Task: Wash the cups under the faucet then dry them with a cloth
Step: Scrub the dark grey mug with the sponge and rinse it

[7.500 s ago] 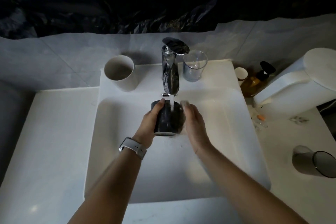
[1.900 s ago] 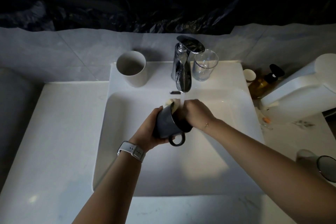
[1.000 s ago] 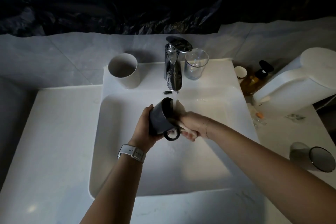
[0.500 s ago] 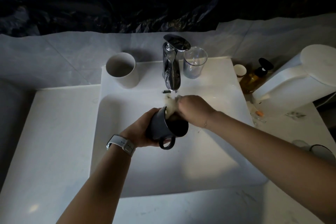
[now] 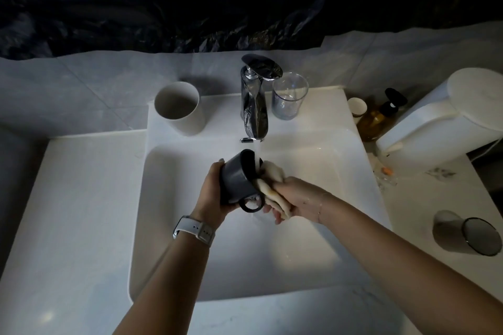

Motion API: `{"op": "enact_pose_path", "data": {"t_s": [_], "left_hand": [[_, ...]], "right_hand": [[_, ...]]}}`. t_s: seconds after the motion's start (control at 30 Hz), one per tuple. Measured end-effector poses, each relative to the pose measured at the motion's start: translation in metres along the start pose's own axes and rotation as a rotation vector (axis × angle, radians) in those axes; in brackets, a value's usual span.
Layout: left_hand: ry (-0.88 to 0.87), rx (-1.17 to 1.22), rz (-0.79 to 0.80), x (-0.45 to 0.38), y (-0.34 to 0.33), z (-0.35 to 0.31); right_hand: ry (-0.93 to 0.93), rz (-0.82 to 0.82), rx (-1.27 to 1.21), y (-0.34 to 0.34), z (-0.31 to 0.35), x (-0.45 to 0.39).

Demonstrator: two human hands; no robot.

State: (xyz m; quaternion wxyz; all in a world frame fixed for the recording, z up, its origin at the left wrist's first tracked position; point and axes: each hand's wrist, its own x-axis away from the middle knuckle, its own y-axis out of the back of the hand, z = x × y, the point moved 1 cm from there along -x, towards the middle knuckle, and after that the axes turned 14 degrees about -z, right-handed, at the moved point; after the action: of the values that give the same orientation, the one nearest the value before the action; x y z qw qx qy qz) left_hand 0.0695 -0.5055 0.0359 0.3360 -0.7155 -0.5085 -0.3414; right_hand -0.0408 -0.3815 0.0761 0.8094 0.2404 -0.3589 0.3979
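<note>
A dark mug [image 5: 237, 179] is tilted over the white sink [image 5: 190, 266], its mouth turned up toward the chrome faucet [image 5: 254, 106], whose water stream falls onto its rim. My left hand [image 5: 211, 193] grips the mug's body; the handle points down toward me. A pale cloth [image 5: 272, 187] is held in my right hand [image 5: 294, 198], pressed against the mug's rim and right side. A white cup [image 5: 179, 107] stands at the back left and a clear glass [image 5: 288, 95] beside the faucet.
On the right counter a grey tumbler [image 5: 462, 234] lies on its side. An amber pump bottle [image 5: 378, 117], a small paper cup [image 5: 357, 107] and a large white appliance [image 5: 446, 119] stand at the back right. White counter [image 5: 68, 226] stretches left of the sink.
My right hand has dropped from the mug's mouth to its right side with the cloth. The mug has turned more upright under the stream.
</note>
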Motion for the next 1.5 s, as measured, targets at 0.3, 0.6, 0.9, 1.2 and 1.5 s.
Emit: {"op": "enact_pose_path", "data": {"t_s": [0.3,0.6,0.9,1.2,1.5], "left_hand": [[-0.577,-0.244,-0.23,0.013,-0.006,0.006],[-0.821,-0.698,-0.124,0.02,-0.032,-0.011],[-0.362,-0.257,0.105,0.023,-0.01,0.002],[0.25,0.04,0.175,0.027,0.022,0.017],[0.342,0.069,0.217,0.012,0.015,0.015]], "right_hand": [[0.458,-0.54,0.006,0.007,-0.028,0.0],[0.278,-0.036,-0.731,0.002,-0.012,-0.005],[0.127,-0.062,-0.907,-0.001,-0.024,-0.018],[0.106,0.088,-1.012,-0.013,-0.032,-0.027],[0.212,0.13,-0.888,0.004,-0.035,-0.021]]}}
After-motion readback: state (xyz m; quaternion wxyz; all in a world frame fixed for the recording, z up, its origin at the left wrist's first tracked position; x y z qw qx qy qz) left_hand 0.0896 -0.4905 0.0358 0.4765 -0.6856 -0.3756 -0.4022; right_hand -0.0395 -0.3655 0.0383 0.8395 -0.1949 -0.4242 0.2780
